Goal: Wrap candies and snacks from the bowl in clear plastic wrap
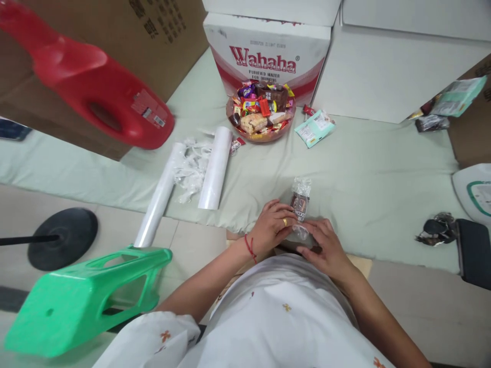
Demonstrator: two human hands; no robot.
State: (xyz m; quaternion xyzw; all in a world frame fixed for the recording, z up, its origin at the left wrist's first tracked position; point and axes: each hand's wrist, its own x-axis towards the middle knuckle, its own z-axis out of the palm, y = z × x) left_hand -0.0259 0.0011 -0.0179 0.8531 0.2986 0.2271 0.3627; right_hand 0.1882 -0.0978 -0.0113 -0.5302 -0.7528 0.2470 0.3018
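Note:
A small dark brown cocoa snack packet point(300, 203) with clear crinkled ends lies at the front edge of the cloth-covered table, close to my body. Bent over its near left side are the fingers of my left hand point(273, 223), which wears a ring and a red string bracelet. My right hand point(326, 244) has its fingertips at the packet's near clear end, with the thumb lower down. Part of that end is hidden by the fingers. Farther back, a reddish-brown see-through bowl point(261, 137) is heaped with wrapped sweets and snacks.
A Wahaha carton point(268, 46) stands behind the bowl, with a mint-green packet point(315, 128) to its right. White rolls point(216, 168) and crumpled clear plastic point(191, 171) lie left. A red jug point(103, 92), green stool point(76, 301), black phone point(475, 250) and keys point(437, 227) flank me.

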